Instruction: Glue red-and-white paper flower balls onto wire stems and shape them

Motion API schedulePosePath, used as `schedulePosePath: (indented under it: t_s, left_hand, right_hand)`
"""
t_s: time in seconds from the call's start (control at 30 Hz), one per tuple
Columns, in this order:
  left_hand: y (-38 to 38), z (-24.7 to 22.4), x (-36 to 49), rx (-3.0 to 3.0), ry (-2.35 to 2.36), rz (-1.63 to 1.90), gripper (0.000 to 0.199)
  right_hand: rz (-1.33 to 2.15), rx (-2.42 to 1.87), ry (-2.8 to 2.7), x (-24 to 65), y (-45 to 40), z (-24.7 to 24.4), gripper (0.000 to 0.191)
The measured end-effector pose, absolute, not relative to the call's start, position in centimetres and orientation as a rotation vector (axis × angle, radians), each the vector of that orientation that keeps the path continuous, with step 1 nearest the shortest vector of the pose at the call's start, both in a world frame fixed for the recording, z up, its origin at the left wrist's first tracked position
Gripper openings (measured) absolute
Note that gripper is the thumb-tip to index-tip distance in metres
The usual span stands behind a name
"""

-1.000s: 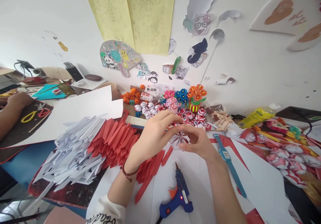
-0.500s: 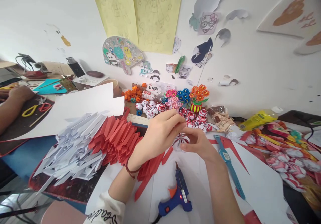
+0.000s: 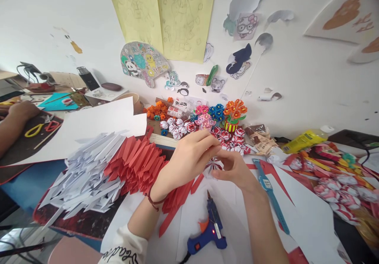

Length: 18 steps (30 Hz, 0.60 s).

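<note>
My right hand (image 3: 233,167) is curled with its thumb against a red-and-white striped paper flower (image 3: 213,165), which is partly hidden behind the fingers. My left hand (image 3: 194,153) is closed just above it, its fingertips meeting the right hand's. From between the fingertips a thin white stem (image 3: 250,76) rises, tilted up to the right; its lower end is hidden. Below the hands a blue glue gun (image 3: 209,232) lies on white paper, its red light lit. Folded red paper strips (image 3: 139,163) and a heap of white strips (image 3: 89,173) lie left of my left hand.
Finished paper flowers (image 3: 237,139) and a small striped pot (image 3: 231,126) stand behind the hands. A blue watch (image 3: 271,195) lies to the right, with a yellow bottle (image 3: 308,139) beyond. At far left, another person's hand (image 3: 25,110) rests near scissors (image 3: 34,130).
The thin stem has swung, its top moving to the right and slightly up. Both my hands stay in nearly the same place around the flower.
</note>
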State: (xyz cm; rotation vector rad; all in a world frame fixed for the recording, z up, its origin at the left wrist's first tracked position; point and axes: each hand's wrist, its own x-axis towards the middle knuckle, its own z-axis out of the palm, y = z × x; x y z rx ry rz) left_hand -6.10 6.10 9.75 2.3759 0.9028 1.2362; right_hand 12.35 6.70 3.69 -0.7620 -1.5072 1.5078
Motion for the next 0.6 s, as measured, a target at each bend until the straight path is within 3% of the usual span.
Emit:
schedulePosePath:
  t_s: [0.37,0.6]
  left_hand:
    - [6.0,10.5,-6.9,2.324,0.958,1.088,0.012]
    - [6.3,9.7,-6.7,2.026,0.942,0.940,0.029]
  right_hand:
    - [1.382,-0.831,-1.530,12.5,6.5,4.3,0.037]
    - [1.200,-0.826,-1.523,12.8,5.8,5.3,0.040]
